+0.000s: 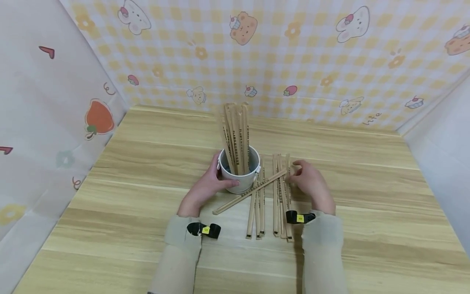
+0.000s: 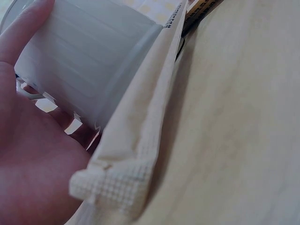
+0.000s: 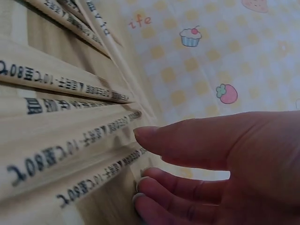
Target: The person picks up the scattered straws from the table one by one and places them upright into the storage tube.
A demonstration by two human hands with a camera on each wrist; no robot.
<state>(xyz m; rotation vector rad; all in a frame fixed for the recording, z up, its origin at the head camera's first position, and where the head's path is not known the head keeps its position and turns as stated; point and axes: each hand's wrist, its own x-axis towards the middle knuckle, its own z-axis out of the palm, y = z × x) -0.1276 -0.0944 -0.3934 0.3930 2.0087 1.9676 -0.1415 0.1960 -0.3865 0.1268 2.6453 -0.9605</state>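
A small white metal bucket (image 1: 238,184) stands on the wooden table, with several paper-wrapped straws (image 1: 236,139) upright in it. My left hand (image 1: 209,183) grips the bucket from its left side, thumb across the front and fingers around the far side. One wrapped straw (image 1: 235,203) lies slantwise in front of the bucket, its near end close to my left palm in the left wrist view. Right of the bucket, more wrapped straws (image 1: 280,196) lie side by side. My right hand (image 1: 310,179) is beside the rightmost of them, thumb and fingers apart, holding nothing in the right wrist view.
The light wooden tabletop (image 1: 382,192) extends around both arms. A yellow checked backdrop (image 1: 312,61) with cartoon prints rises behind the table, and a pale printed sheet (image 1: 40,106) hangs at the left. Black straps circle both wrists.
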